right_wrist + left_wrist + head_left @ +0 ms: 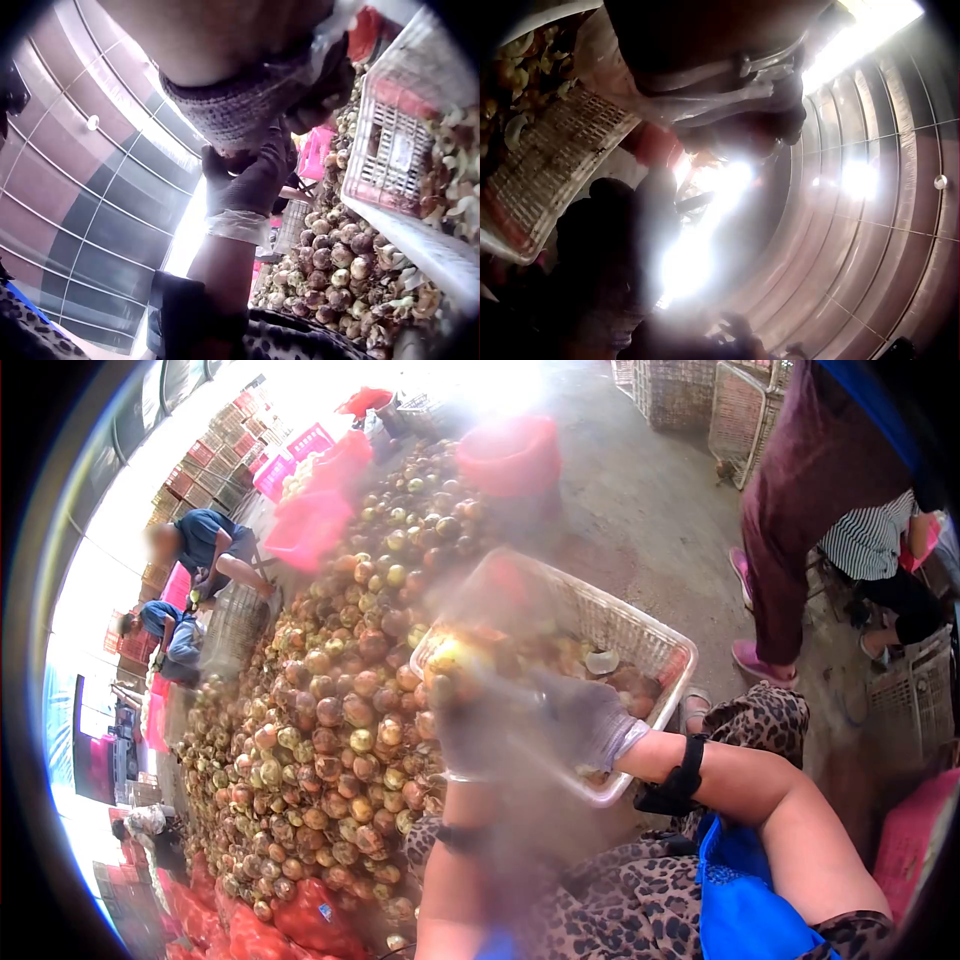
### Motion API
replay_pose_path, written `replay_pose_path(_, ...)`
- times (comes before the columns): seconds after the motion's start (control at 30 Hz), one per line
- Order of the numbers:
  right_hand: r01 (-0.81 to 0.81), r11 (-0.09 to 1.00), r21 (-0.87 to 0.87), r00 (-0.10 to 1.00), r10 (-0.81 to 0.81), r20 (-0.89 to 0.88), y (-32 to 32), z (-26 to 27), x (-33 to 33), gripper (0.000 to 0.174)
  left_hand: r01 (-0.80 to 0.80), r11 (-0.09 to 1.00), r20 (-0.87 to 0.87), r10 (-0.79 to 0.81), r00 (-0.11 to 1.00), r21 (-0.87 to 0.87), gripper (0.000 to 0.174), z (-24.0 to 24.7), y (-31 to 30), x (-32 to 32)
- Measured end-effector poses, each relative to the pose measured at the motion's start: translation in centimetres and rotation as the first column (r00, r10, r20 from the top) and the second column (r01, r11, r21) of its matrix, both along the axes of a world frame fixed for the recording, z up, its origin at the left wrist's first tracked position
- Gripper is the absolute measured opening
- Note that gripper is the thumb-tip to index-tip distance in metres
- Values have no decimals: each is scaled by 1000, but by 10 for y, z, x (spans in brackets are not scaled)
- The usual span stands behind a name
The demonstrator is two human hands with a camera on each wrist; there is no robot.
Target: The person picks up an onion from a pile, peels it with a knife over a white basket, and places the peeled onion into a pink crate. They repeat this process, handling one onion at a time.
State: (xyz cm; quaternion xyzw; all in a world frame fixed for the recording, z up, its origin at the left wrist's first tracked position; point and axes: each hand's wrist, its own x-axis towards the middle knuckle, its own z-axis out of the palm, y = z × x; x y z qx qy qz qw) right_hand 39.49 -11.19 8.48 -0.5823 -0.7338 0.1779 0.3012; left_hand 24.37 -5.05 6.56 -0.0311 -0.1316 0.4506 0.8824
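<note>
Both hands wear grey gloves and work close together over the near left part of a white plastic crate [640, 625]. My left hand [475, 735] grips an onion [450, 658], yellowish and blurred by haze on the lens. Right beside it, my right hand [580, 715] has its fingers curled; a thin dark blade [695, 201] juts from near it in the left wrist view, its handle hidden. The right wrist view shows the left hand's thumb and fingers around the onion [236, 160], mostly covered by the gloves. Onion peelings [602, 662] lie inside the crate.
A large heap of onions [330, 730] spreads to the left. Red mesh sacks [310, 920] lie at its near end, pink tubs [510, 455] at its far end. Two people [210, 545] sit beyond the heap; another person [800, 510] stands at right. Stacked crates [675, 395] stand behind.
</note>
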Motion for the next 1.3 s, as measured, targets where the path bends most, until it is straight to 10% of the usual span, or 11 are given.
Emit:
replay_pose_path(0.1, 43, 996, 77, 992, -33, -118, 0, 4, -5, 19, 208, 919, 398, -62, 915, -336, 63, -14, 11, -8)
replay_pose_path(0.23, -98, 986, 132, 943, 134, -305, 14, -36, -7, 12, -315, 935, -605, 349, 716, 166, 64, 4, 0, 7)
replay_pose_path(0.33, -246, 954, 170, 967, 230, 107, 11, -32, 3, 16, -270, 962, -572, 249, 782, 50, 66, -6, 4, 4)
replay_pose_path(0.47, -262, 939, -224, 553, -44, -832, 32, -42, 25, 25, -116, 993, -374, 107, 921, -2, 66, 16, -10, 12)
replay_pose_path(0.57, -31, 989, -145, 903, -34, -427, 26, 10, 19, 40, -263, 959, -591, 275, 758, 109, 65, -2, -6, 5)
replay_pose_path(0.63, 114, 988, 105, 987, -101, -125, 26, 2, 12, 49, 73, 997, -143, -74, 987, -12, 66, 4, -13, 4)
replay_pose_path(0.83, -107, 954, 279, 964, 168, -204, 33, -36, 10, 44, -183, 935, -676, 346, 651, 303, 73, 18, -22, 10)
replay_pose_path(0.93, -94, 995, -14, 517, 37, -855, 43, -41, 3, 39, -214, 955, -684, 295, 667, 204, 77, 17, -25, 12)
replay_pose_path(1.03, -312, 841, -441, 185, -401, -897, 35, 20, 15, 30, -155, 984, -654, 172, 737, 83, 84, 18, -25, 13)
replay_pose_path(1.2, -106, 843, -527, 457, -429, -779, 26, 41, 11, 23, 59, 997, -287, -73, 955, -57, 88, 12, -23, 5)
replay_pose_path(1.3, -36, 972, -231, 680, -145, -719, 38, -2, 15, 24, -40, 998, -520, 59, 852, 47, 86, 6, -20, 5)
